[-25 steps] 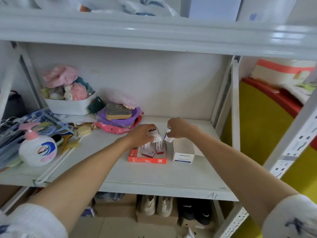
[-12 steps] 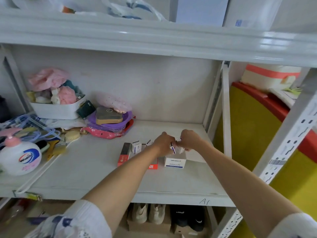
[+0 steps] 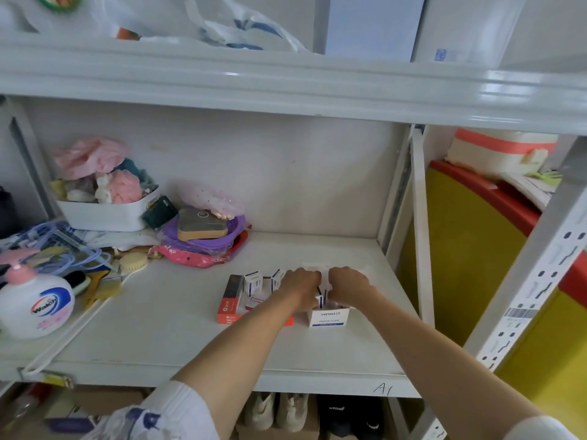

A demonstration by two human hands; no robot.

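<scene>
Small glossy cardboard box (image 3: 320,296), rectangular

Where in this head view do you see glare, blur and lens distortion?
Head view: glare streaks the upper shelf edge; wide-angle distortion bows that edge and leans the right post; the sleeve at bottom left is smeared; the left hand, right hand and small box between them are soft, so the grip is unclear; light is even, shadows faint.

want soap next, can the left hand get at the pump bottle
Probably yes: the pump bottle stands at the shelf front, nothing before it, though the left hand holds a small box.
</scene>
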